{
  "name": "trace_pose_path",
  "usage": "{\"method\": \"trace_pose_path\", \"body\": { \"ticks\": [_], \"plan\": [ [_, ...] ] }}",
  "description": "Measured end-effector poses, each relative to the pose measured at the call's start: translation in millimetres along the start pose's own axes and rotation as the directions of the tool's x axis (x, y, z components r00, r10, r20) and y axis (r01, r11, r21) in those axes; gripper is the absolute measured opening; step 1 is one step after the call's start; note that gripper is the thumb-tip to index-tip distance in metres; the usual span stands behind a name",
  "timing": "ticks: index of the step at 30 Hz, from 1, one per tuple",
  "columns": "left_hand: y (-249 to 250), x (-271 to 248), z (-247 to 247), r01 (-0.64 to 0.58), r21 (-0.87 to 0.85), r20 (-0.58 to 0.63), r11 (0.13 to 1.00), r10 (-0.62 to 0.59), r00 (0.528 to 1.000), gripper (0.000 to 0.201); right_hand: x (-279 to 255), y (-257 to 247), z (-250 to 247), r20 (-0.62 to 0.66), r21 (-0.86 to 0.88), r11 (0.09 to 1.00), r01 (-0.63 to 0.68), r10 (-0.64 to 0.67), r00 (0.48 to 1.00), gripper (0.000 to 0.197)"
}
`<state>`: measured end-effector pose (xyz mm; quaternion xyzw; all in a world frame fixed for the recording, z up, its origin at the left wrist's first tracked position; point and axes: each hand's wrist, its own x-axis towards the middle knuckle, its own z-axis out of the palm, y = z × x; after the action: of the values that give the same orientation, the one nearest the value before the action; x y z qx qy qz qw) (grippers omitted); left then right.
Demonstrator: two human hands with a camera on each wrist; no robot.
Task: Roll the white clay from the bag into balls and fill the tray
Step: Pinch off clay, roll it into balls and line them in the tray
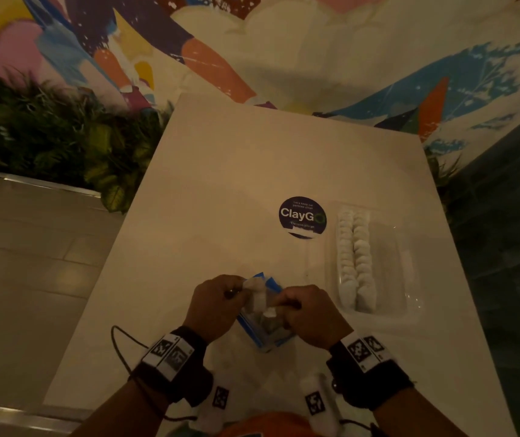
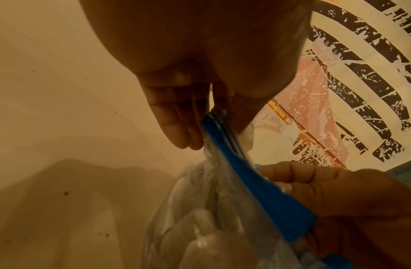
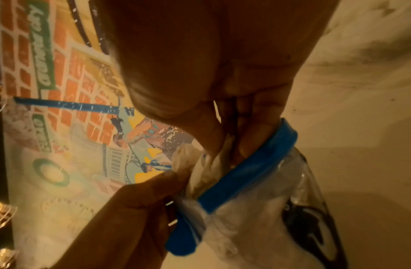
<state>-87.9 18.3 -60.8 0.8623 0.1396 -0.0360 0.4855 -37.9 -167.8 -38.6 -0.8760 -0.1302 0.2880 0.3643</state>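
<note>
At six o'clock on the white table [image 1: 220, 171], just ahead of the wrists: a clear zip bag [image 1: 265, 323] with a blue seal strip, held up between both hands. Left hand [image 1: 216, 302] at nine o'clock of the bag, fingers [image 2: 177, 116] and thumb pressed together on the end of the blue strip, pinching the bag's mouth. Right hand [image 1: 310, 312] at three o'clock of the bag, fingers [image 3: 253, 138] dipped inside the open mouth, curled round a lump of white clay [image 1: 257, 294] that pokes up out of the opening; how firmly, cannot tell. More pale clay visible through the plastic lower in the bag, dim and blurred. At two o'clock from the hands, well apart from them: a clear plastic tray [image 1: 391, 257], with two rows of white clay balls [image 1: 354, 260] packed along its left side, touching one another. Just beside the tray, at its ten o'clock: a round dark "ClayGo" sticker [image 1: 302, 217] stuck flat on the tabletop. Beyond the table's far edge, at twelve o'clock: a painted mural wall [image 1: 283, 42]; at ten o'clock, green foliage [image 1: 47, 127].
</note>
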Motion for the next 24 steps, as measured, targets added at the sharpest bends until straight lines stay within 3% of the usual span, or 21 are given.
{"method": "trace_pose_path", "body": {
  "ticks": [4,7,12,15,18,24],
  "plan": [
    [1.5,0.5,-1.1,-0.010,0.000,0.005,1.000,0.010,1.000,0.015,-0.6,-5.7,-3.6,-0.007,0.248,0.967,-0.057,0.061,0.998,0.025],
    [0.1,1.4,-1.6,0.002,-0.005,0.007,1.000,-0.002,1.000,0.013,-1.2,-10.3,-6.3,0.001,0.323,0.941,-0.097,0.102,0.995,0.030],
    [0.5,1.2,0.6,0.012,-0.008,0.022,1.000,-0.012,1.000,0.013,-2.8,-9.2,-2.3,-0.006,0.205,0.977,-0.049,0.051,0.999,0.010],
    [-0.6,2.6,2.2,0.020,0.002,0.016,1.000,-0.020,1.000,0.015,-2.4,-8.2,0.3,-0.049,0.106,0.994,-0.040,0.045,0.998,0.019],
    [-1.3,2.7,2.1,0.025,-0.002,0.013,1.000,-0.025,1.000,0.014,-2.0,-8.1,1.6,-0.069,0.057,0.998,-0.017,0.021,0.997,0.015],
    [-2.6,2.4,1.3,0.024,-0.040,0.029,0.999,-0.023,0.999,0.010,-0.4,-4.6,1.9,-0.071,0.083,0.997,-0.002,0.008,0.997,0.012]
  ]
}}
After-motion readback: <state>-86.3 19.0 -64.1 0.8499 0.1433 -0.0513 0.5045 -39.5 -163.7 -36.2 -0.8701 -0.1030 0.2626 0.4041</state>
